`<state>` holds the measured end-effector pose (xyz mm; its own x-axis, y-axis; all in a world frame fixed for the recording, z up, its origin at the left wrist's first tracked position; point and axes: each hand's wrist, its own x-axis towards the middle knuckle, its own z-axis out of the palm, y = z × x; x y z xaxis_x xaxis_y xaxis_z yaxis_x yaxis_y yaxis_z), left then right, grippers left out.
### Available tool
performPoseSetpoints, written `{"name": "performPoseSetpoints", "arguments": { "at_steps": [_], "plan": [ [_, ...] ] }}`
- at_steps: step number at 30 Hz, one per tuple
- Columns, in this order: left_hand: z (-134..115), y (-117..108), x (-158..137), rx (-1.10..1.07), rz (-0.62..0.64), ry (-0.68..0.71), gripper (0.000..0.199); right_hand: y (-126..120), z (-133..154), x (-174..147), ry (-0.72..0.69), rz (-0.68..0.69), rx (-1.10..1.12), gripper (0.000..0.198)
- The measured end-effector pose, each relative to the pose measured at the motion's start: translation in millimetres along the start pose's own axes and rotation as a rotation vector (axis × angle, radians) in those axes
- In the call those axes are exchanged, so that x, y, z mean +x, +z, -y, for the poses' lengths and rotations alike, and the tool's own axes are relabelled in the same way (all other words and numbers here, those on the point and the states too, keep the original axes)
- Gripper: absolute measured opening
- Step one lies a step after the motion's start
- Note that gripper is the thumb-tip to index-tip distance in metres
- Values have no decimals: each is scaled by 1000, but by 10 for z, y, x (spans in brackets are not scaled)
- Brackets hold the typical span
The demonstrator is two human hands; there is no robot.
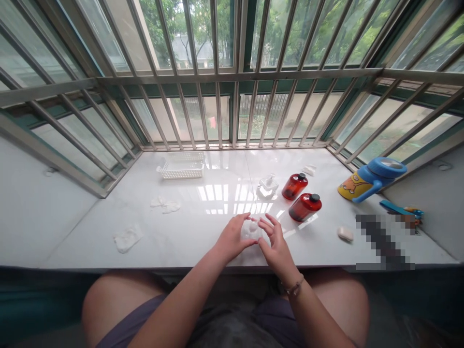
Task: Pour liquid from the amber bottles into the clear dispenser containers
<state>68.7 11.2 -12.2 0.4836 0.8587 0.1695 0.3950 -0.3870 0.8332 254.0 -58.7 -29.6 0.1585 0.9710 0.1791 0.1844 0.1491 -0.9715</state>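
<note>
While the left hand (232,235) grasps the small clear container (251,232) near the front edge of the tabletop (197,229), keep that hold light and level, with the right hand (276,243), whose grip I cannot tell, steadying the opposite side.
</note>
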Motion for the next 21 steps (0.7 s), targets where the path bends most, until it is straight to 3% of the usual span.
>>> {"name": "performPoseSetpoints", "arguments": {
  "at_steps": [7,15,21],
  "plan": [
    [32,-253,-267,18,-75,-120,90,175,109,-141,-57,10,-75,61],
    [-13,-291,-307,13,-97,-127,84,367,249,-136,-88,106,-84,68],
    [13,-276,-312,9,-116,-131,87,336,135,-191,-36,-23,-85,63]
  ]
}}
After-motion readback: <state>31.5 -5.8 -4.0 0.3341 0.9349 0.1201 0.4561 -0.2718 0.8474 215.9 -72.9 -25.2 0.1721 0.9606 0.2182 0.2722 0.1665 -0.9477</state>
